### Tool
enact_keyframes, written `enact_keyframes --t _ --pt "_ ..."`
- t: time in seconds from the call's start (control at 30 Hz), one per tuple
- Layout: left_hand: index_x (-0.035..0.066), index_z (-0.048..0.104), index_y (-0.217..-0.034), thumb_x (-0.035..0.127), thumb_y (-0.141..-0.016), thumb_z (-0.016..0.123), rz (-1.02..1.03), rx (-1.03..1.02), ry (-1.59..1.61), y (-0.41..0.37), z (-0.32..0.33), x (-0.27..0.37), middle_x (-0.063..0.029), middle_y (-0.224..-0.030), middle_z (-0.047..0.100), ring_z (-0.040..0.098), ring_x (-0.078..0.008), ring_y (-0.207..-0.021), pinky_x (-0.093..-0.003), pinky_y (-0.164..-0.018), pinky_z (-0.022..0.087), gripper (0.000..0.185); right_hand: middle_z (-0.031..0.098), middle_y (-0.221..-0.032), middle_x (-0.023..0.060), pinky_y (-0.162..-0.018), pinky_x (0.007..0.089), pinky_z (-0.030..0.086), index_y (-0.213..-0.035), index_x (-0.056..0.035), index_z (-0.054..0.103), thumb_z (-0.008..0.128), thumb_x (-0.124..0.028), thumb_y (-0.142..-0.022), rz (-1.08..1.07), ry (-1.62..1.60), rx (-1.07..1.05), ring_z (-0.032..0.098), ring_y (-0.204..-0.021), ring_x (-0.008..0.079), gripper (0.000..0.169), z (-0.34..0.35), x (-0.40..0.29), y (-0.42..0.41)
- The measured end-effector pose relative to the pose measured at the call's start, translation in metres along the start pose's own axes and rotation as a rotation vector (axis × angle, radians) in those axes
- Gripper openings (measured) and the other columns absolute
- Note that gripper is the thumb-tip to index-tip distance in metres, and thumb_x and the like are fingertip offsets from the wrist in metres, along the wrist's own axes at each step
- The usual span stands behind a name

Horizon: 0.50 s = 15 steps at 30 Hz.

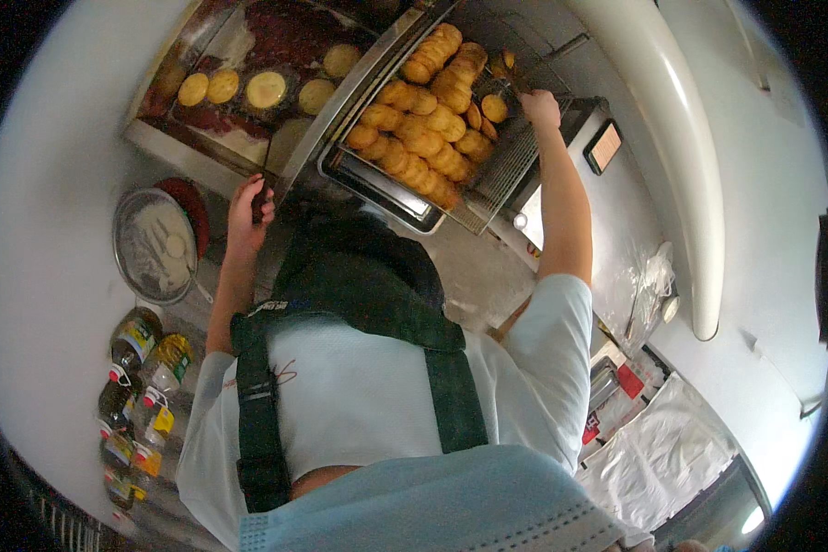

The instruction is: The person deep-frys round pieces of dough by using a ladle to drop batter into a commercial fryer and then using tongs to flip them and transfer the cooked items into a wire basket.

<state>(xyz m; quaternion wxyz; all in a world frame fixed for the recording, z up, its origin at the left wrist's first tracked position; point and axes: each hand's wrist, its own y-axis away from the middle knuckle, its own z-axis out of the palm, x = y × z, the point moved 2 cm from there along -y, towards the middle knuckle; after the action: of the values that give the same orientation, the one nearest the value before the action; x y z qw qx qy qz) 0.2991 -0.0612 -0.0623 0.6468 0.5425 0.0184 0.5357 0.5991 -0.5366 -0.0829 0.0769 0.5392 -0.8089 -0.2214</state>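
My left hand (250, 210) is closed around the dark handle (261, 201) of a utensil at the front edge of a griddle (224, 141). The utensil's far end lies over the griddle and is hard to make out. Several round golden cakes (267, 90) lie spaced out on the greasy griddle. At the right, my right hand (541, 109) grips a brown-handled utensil (519, 81), its working end among a few loose cakes (494, 108) on a wire rack (504, 183). Overlapping rows of browned cakes (421, 134) cover much of that rack.
Beneath the rack sits a metal tray (386, 196). A phone (603, 146) lies on the right counter, below a thick white pipe (690, 152). At left are a metal bowl of flour-like powder (155, 245) and several oil bottles (136, 338) on the floor.
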Motion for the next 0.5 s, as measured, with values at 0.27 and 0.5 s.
enact_keyframes --t 0.27,0.5 --pt "0.008 0.048 -0.109 0.018 -0.085 0.055 -0.001 0.111 -0.009 0.011 0.015 0.002 -0.0046 -0.079 0.051 0.044 -0.0108 -0.056 -0.0245 -0.045 0.034 0.027 0.062 -0.104 0.0110 -0.076 0.0373 0.050 -0.098 -0.0085 0.064 0.055 -0.029 -0.080 0.063 0.127 -0.031 0.060 -0.094 0.0262 0.029 0.047 -0.064 -0.052" --pt "0.008 0.044 -0.114 0.017 -0.084 0.055 -0.054 0.045 -0.019 0.012 0.019 0.012 -0.0048 -0.078 0.051 0.043 -0.0100 -0.055 -0.0226 -0.043 0.032 0.033 0.061 -0.106 0.0133 -0.079 0.0397 0.047 -0.100 -0.0063 0.062 0.058 -0.042 -0.074 0.108 0.227 -0.026 0.059 -0.096 0.0284 0.044 0.017 0.001 -0.095"
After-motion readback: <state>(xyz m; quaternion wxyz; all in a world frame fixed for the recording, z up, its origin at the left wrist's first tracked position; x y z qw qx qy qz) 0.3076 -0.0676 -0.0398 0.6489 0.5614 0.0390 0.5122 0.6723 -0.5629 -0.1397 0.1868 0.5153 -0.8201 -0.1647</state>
